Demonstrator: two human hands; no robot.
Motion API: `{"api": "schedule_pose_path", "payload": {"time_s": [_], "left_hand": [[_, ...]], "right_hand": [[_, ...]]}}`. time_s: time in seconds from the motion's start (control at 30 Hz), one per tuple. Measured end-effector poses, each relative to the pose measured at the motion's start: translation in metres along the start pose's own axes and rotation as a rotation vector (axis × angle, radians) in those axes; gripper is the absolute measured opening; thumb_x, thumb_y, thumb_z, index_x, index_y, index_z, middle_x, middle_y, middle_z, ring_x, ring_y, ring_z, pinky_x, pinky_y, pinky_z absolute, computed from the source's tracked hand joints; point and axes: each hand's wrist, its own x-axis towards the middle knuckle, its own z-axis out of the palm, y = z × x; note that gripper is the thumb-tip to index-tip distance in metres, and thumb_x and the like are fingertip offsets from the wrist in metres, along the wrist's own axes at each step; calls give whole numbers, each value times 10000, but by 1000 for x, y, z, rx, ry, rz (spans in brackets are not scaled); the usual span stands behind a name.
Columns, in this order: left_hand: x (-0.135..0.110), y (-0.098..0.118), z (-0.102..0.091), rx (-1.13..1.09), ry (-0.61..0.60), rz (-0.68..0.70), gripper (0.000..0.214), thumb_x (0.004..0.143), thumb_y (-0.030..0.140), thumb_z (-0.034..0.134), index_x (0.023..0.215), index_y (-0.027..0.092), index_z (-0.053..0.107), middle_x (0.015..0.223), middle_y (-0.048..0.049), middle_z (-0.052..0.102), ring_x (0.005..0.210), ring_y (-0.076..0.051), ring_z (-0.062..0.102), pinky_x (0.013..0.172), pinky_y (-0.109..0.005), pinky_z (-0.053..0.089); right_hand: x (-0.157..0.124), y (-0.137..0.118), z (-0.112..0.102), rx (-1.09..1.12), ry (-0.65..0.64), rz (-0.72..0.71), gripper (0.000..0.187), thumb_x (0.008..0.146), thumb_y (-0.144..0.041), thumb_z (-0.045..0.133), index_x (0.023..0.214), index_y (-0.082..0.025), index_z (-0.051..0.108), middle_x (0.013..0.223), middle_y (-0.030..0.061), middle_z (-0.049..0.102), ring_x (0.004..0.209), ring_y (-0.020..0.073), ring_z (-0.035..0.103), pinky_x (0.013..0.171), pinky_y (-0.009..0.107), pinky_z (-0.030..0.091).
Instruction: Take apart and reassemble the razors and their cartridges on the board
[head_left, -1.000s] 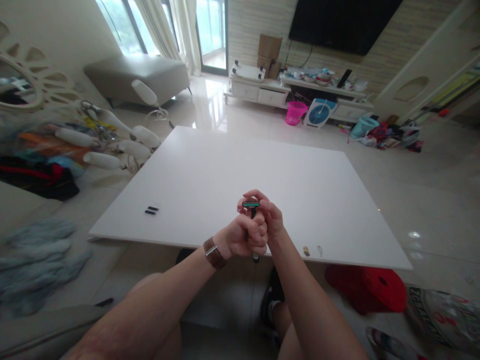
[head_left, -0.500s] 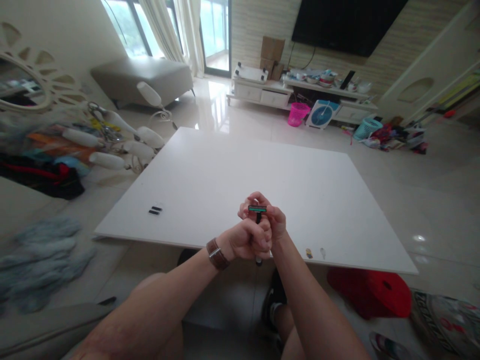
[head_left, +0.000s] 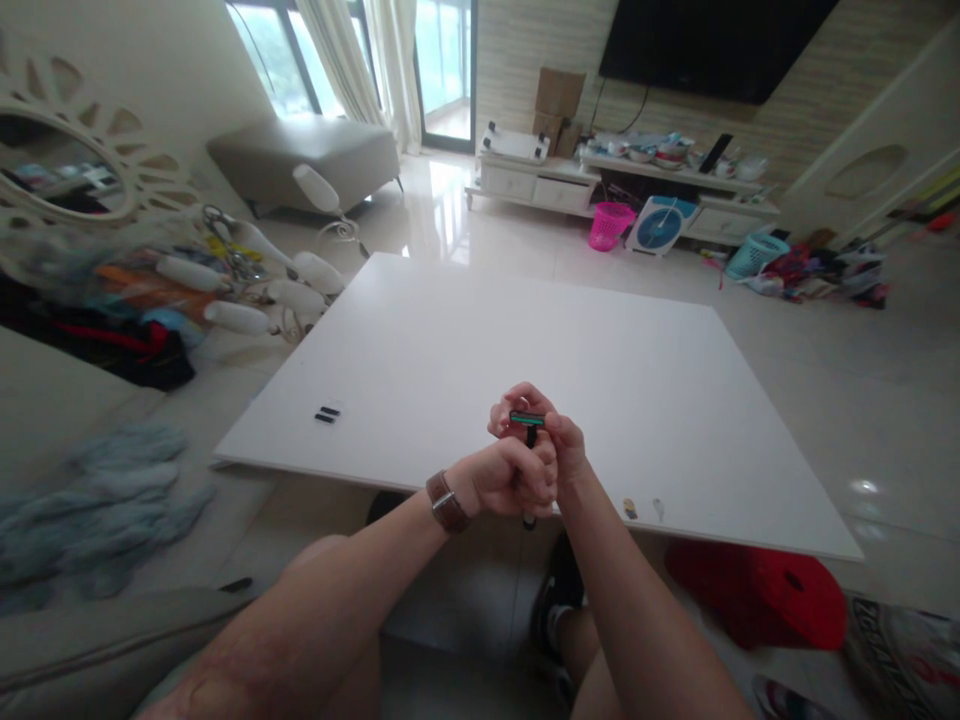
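Note:
Both my hands hold a razor (head_left: 527,418) with a green-striped head over the near edge of the white table (head_left: 480,340). My left hand (head_left: 514,478), with a brown watch on its wrist, is wrapped round the dark handle, whose end sticks out below the fist. My right hand (head_left: 559,440) pinches the razor's head from the right and behind. Two small black pieces (head_left: 327,414) lie on the table to the left, well apart from my hands.
Two tiny items (head_left: 643,508) lie near the table's front edge at right. A red object (head_left: 780,595) sits on the floor under the right corner. A white lamp and clutter (head_left: 247,280) stand left; a pale blue cloth (head_left: 97,500) lies lower left.
The view has drifted, so everything sits a little further right in frame. My hands keep the same grip on the razor.

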Motion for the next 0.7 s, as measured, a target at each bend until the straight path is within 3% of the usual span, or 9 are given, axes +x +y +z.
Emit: {"api": "schedule_pose_path", "payload": {"time_s": [0.33,0.7], "left_hand": [[1,0,-3,12,21,-21,514,489,-14,633,534,175,157,440,85,185,335,-35,196,383,-186,173],[1,1,-3,27,10,-13,496,496,-17,616,526,169,158,419,81,251,326,-37,209,383,-201,163]], "right_hand": [[1,3,-7,47,-77,-12,441,727,-494,738,1058,-207,681,824,39,619,776,173,535,706,287,414],[2,4,-7,53,-80,-8,446,730,-509,747,1051,-206,681,832,36,612,782,169,537,717,288,422]]}}
